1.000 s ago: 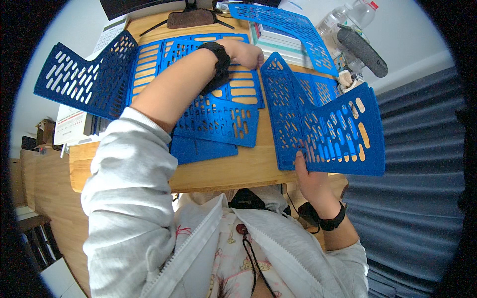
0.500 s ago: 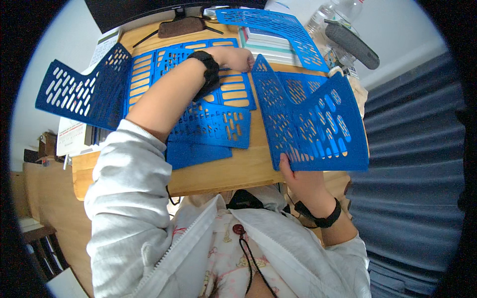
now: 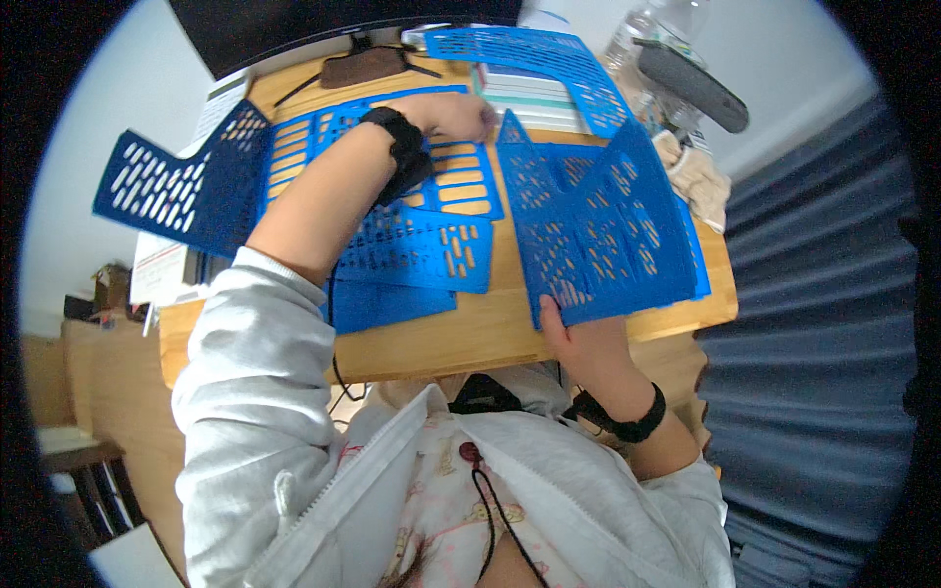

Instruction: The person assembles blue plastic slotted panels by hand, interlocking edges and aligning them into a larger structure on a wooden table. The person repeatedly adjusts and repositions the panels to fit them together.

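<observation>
My right hand (image 3: 593, 351) grips a blue slotted plastic file-holder piece (image 3: 598, 235) by its near left corner. The thumb lies on top and the other fingers are hidden beneath. Two pointed sides of the piece rise at its far end. My left hand (image 3: 461, 116) is reached out over the desk, fingers curled, close to the piece's far left tip. Whatever it may hold is hidden. Under my left forearm lie flat blue slotted panels (image 3: 466, 250) and a plain blue sheet (image 3: 397, 306). Another blue upright file-holder section (image 3: 176, 181) stands at the left.
A stack of books (image 3: 534, 98) sits at the back under a curved blue panel (image 3: 520, 44). Behind the desk (image 3: 461, 348) is a dark monitor (image 3: 333, 24). Plastic bottles (image 3: 637, 29), a dark grey case (image 3: 691, 83) and a beige cloth (image 3: 701, 181) are at the right. A blue curtain (image 3: 804, 323) hangs beyond.
The piece in my right hand has tilted and shifted slightly left, uncovering a blue edge beneath and more of the desk. My left hand has moved slightly left and stays curled.
</observation>
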Action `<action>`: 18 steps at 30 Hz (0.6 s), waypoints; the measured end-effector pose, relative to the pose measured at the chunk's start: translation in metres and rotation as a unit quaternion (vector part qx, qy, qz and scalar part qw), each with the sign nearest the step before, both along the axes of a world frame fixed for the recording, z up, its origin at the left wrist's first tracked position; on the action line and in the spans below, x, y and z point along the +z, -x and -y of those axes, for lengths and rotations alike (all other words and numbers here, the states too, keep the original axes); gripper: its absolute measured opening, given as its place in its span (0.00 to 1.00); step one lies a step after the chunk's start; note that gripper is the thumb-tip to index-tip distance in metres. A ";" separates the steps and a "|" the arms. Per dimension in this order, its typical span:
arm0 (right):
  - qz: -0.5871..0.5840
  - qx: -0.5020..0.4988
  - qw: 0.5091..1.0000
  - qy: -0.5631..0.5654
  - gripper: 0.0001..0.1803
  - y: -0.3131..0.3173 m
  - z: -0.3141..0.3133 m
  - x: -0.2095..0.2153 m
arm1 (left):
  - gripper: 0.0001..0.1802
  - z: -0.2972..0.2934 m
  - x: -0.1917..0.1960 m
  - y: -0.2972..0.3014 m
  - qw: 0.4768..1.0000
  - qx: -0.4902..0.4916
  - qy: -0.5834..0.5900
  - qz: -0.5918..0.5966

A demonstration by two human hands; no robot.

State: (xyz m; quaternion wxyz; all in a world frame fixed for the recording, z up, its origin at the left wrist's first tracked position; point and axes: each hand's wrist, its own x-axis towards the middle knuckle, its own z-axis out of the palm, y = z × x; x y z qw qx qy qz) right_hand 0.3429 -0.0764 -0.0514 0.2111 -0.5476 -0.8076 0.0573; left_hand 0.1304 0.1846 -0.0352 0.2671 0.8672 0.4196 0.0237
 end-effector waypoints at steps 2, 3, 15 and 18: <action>-0.021 0.001 1.000 0.003 0.15 -0.001 0.001 0.002 | 0.19 0.009 0.018 0.014 0.998 0.039 -0.038 0.040; -0.031 0.007 0.999 0.005 0.14 -0.002 0.001 0.003 | 0.22 0.011 0.032 0.024 0.998 0.035 -0.058 0.004; -0.063 0.071 0.995 -0.024 0.11 -0.009 0.004 0.005 | 0.21 0.146 0.061 0.119 0.958 0.094 -0.244 -0.117; -0.083 0.087 0.993 0.003 0.11 -0.011 0.004 0.004 | 0.25 0.183 0.045 0.124 0.975 0.089 -0.172 -0.110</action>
